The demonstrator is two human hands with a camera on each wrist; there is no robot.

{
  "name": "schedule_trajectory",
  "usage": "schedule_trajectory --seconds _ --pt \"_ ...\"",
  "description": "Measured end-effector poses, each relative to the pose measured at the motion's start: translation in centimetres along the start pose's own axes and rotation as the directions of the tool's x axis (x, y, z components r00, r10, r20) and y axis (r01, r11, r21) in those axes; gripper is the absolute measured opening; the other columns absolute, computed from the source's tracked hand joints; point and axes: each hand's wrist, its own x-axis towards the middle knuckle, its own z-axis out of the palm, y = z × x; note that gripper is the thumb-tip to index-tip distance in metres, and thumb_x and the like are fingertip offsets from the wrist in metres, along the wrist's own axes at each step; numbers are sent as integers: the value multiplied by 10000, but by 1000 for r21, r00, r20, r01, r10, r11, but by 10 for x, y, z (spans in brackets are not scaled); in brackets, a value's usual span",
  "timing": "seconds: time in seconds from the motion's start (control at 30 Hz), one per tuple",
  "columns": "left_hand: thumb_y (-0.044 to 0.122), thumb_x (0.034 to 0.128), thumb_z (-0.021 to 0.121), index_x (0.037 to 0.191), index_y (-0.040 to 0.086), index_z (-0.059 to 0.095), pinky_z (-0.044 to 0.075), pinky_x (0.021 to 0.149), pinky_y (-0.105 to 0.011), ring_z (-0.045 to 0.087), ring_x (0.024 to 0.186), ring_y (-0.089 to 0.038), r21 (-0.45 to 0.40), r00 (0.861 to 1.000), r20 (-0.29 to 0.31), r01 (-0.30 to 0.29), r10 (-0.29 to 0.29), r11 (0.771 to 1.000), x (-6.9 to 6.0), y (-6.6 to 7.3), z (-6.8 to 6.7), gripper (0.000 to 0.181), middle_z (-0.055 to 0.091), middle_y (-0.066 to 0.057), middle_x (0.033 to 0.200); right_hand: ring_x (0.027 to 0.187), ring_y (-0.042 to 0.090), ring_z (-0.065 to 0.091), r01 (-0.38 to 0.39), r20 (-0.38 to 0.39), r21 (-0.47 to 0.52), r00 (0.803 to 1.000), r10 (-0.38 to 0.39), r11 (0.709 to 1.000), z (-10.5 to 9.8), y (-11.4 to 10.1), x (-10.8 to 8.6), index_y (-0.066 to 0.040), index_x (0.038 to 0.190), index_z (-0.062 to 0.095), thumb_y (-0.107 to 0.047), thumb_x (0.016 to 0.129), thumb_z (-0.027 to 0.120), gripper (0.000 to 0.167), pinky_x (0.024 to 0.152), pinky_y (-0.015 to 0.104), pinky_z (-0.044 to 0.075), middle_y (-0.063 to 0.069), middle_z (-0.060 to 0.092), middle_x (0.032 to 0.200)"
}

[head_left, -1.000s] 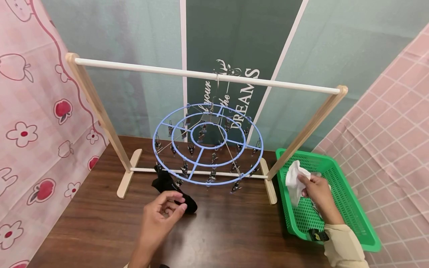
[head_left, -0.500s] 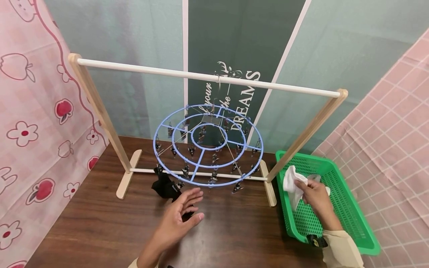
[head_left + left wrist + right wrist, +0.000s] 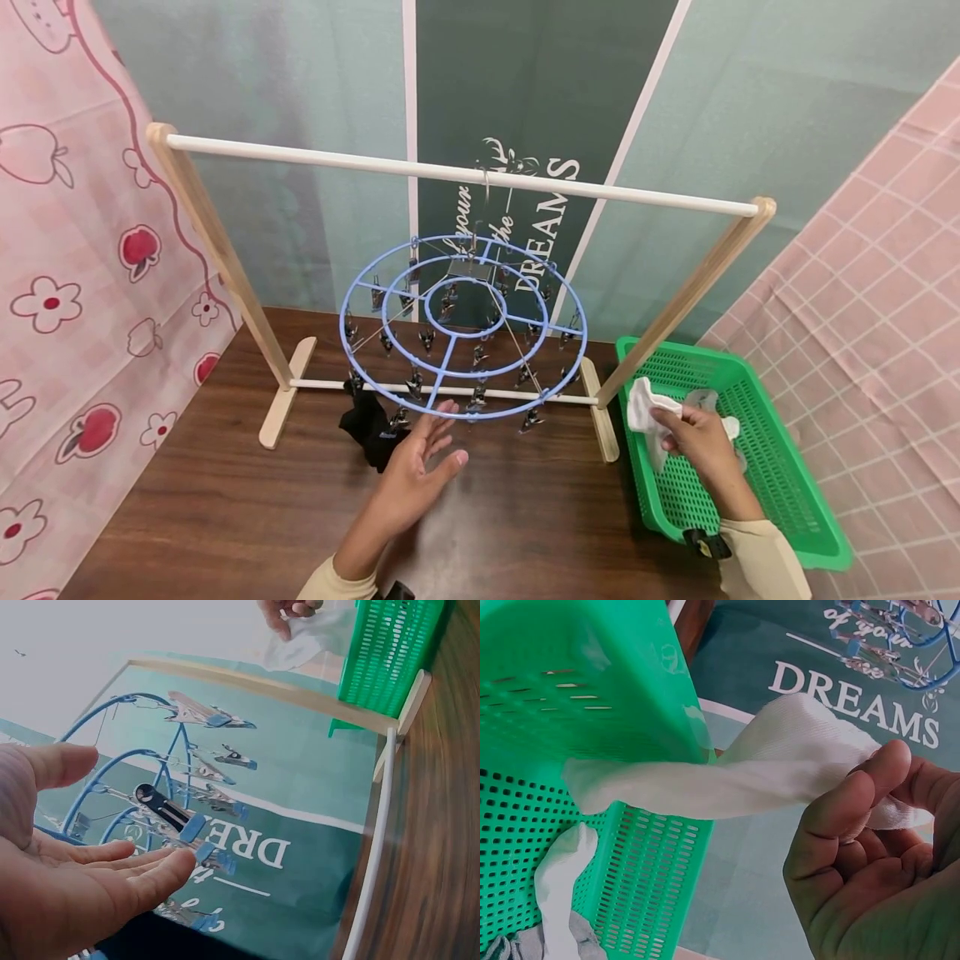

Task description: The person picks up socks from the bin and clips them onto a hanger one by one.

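Note:
A white sock (image 3: 649, 410) is pinched between thumb and fingers of my right hand (image 3: 703, 446), above the left part of the green basket (image 3: 795, 467). The right wrist view shows the sock (image 3: 705, 787) stretching from my right hand (image 3: 877, 855) over the basket. My left hand (image 3: 411, 483) has its fingers extended and holds nothing, just below the front of the blue round hanger (image 3: 465, 412). Behind that hand hangs a black sock (image 3: 371, 429). In the left wrist view, clips (image 3: 169, 810) are beyond the fingers of my left hand (image 3: 97, 877).
The hanger hangs from the white bar (image 3: 322, 158) of a wooden rack (image 3: 217, 242) on the brown table (image 3: 187, 500). More white and grey socks (image 3: 559, 892) lie in the basket. Curtains stand behind and at both sides.
My left hand has moved right and up from in front of the black sock, its fingers spreading out. My right hand has shifted slightly left and down with the white sock.

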Motion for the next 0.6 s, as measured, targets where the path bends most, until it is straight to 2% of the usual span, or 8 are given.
schedule_trajectory --seconds 0.13,0.3,0.6 --pt "8 923 612 1431 -69 327 353 1056 -449 371 1343 -363 -46 1000 -14 -19 18 999 8 -3 3 588 401 -234 1451 520 79 564 1 1 17 1000 -1 1000 2 -1 -1 71 919 670 -210 952 628 286 520 261 514 -3 604 605" --pt "4 937 586 1420 -86 337 338 1066 -455 369 1346 -357 -63 1000 -24 0 -2 998 20 -6 7 551 420 -258 1428 517 86 571 2 -5 14 1000 -2 1000 2 -2 -2 48 856 679 -249 956 622 318 512 272 513 12 609 574" --pt "-48 912 599 1388 -22 423 488 926 -289 499 1212 -389 -85 999 -35 30 -33 996 34 -6 11 508 516 -241 1327 549 103 595 -12 10 26 1000 12 1000 1 -1 -2 61 898 671 -289 970 596 366 521 270 502 23 626 589"
